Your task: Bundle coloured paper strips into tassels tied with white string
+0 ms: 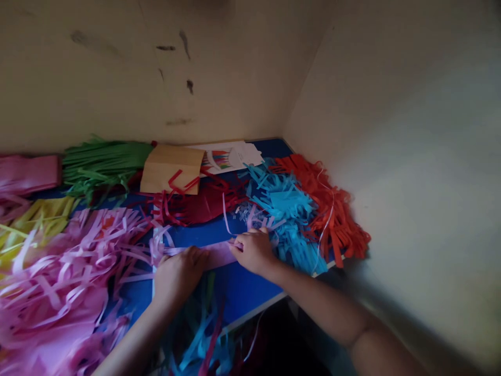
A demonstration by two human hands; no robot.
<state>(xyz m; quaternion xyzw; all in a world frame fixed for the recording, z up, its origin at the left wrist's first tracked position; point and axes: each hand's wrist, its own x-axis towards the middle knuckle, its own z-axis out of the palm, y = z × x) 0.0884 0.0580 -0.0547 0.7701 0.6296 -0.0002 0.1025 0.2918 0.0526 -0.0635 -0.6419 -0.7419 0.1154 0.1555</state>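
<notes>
A lilac fringed paper strip [219, 255] is stretched flat between both hands, low over the blue tabletop. My left hand [183, 270] has its fingers closed on the strip's left end, with loose cut fringe fanning out behind it. At the other end, my right hand [253, 250] pinches the paper between thumb and fingers. Thin lilac ribbons stick up past the right knuckles. Blue fringed paper [287, 201] lies just beyond the right hand. The fingertips of the left hand are partly hidden.
A pink fringe pile [70, 277] covers the left side. Green fringe [105, 162], dark red fringe [199, 201], a brown paper envelope [168, 167] and a printed sheet [235, 155] sit toward the wall. Orange-red fringe [329, 209] with white string overhangs the right edge. Streamers hang in front.
</notes>
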